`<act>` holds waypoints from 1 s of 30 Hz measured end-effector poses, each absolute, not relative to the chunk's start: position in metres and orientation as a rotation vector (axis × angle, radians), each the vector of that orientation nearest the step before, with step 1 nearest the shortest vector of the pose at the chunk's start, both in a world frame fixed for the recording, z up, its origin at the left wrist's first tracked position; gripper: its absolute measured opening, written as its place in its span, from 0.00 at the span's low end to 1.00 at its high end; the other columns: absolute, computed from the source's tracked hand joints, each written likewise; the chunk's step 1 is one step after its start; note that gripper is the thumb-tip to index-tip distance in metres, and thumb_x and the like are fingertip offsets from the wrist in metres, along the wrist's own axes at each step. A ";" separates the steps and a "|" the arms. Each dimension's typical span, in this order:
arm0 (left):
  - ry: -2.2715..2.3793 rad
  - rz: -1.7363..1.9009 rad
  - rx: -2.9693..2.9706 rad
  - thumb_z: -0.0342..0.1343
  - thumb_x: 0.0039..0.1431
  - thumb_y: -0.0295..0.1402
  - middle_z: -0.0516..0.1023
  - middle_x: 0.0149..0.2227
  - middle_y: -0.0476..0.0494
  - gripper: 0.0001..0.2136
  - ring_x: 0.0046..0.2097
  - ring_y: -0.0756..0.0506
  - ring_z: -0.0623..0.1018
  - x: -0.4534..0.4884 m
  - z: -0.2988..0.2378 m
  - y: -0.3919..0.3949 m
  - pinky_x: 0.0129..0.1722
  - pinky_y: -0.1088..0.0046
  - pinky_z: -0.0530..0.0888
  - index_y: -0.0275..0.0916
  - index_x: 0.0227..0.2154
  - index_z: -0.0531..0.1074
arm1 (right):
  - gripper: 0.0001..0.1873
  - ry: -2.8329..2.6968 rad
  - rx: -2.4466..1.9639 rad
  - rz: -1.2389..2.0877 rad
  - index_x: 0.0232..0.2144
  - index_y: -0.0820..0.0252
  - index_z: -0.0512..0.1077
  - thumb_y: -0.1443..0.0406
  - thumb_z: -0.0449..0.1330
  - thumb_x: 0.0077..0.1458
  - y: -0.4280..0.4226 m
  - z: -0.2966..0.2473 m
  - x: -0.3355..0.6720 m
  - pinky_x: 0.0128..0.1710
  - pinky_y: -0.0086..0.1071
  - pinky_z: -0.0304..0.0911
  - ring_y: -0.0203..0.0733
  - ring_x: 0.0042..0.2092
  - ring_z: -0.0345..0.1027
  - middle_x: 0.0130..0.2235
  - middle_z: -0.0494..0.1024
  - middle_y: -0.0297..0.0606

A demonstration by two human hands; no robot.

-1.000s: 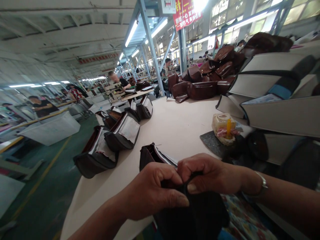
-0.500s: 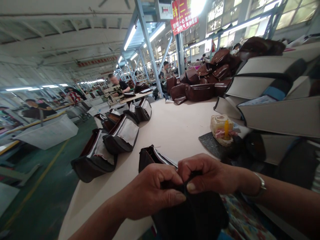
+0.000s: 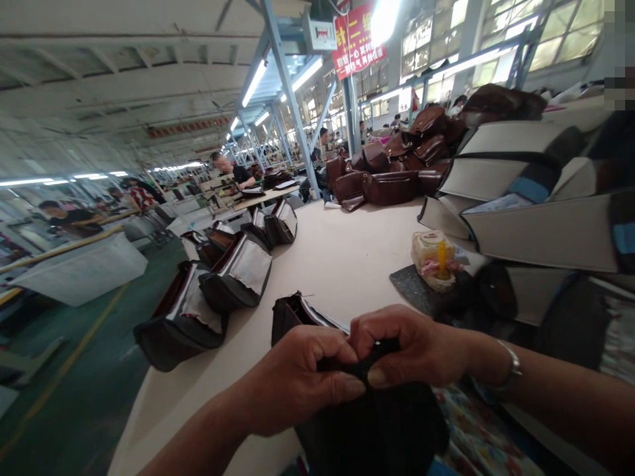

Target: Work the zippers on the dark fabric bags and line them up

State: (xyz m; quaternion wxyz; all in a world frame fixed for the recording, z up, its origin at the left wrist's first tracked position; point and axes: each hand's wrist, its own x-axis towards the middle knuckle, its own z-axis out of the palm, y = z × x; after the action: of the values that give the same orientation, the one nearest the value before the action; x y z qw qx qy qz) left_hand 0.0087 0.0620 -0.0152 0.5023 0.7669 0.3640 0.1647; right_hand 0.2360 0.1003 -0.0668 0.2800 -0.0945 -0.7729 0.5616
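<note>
Head view. Left hand (image 3: 292, 383) and right hand (image 3: 409, 347) together at lower centre, both clamped on the top edge of a dark bag (image 3: 372, 426), its body hanging below the grip at the edge of a curved cream work table (image 3: 347, 248). Silver bangle (image 3: 510, 363) on the right wrist. Floral cloth (image 3: 481, 430) at lower right, beneath the bag. Just beyond the hands, a dark open pouch (image 3: 290, 316) on the table; any join to the held bag hidden behind the fingers. Along the table's left side, a row of open dark bags with pale linings (image 3: 238, 274). At right, a grey felt mat (image 3: 414, 287) bearing a pale block with a yellow stick (image 3: 434, 261). Beside it, large cream-and-black panels (image 3: 540, 231) in a stack. Upper right, a heap of brown leather bags (image 3: 389, 188). Upper left of centre, a seated co-worker (image 3: 238, 175) at a further table.
</note>
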 end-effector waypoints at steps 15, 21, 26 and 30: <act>1.274 0.320 1.720 0.64 0.46 0.32 0.63 0.21 0.56 0.09 0.24 0.53 0.61 0.020 -0.010 0.048 0.21 0.75 0.55 0.37 0.24 0.69 | 0.07 -2.080 -0.188 1.550 0.33 0.64 0.70 0.65 0.63 0.60 0.094 -0.066 0.227 0.37 0.28 0.61 0.35 0.35 0.60 0.34 0.69 0.34; 1.230 0.269 1.690 0.60 0.48 0.30 0.64 0.21 0.56 0.05 0.25 0.53 0.62 0.017 -0.009 0.047 0.22 0.76 0.56 0.36 0.26 0.70 | 0.09 -2.076 -0.204 1.573 0.32 0.64 0.69 0.64 0.63 0.60 0.093 -0.071 0.226 0.34 0.27 0.58 0.34 0.34 0.58 0.32 0.67 0.32; 1.260 0.268 1.772 0.56 0.48 0.27 0.63 0.22 0.56 0.01 0.25 0.53 0.61 0.018 -0.012 0.044 0.22 0.75 0.55 0.37 0.25 0.68 | 0.09 -2.036 -0.229 1.658 0.33 0.63 0.70 0.63 0.64 0.60 0.092 -0.076 0.227 0.31 0.27 0.54 0.33 0.32 0.55 0.31 0.65 0.31; 1.232 0.302 1.797 0.55 0.48 0.27 0.63 0.22 0.56 0.02 0.25 0.52 0.61 0.019 -0.011 0.043 0.23 0.74 0.56 0.37 0.24 0.68 | 0.09 -1.977 -0.237 1.755 0.33 0.63 0.70 0.63 0.64 0.60 0.090 -0.077 0.227 0.30 0.27 0.52 0.33 0.32 0.53 0.30 0.64 0.30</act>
State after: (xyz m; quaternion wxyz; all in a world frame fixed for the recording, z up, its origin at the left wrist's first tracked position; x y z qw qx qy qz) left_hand 0.0189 0.0429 -0.0109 0.4537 0.7280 0.4992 0.1224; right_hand 0.2274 0.0896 -0.0768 0.2413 -0.0868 -0.7228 0.6417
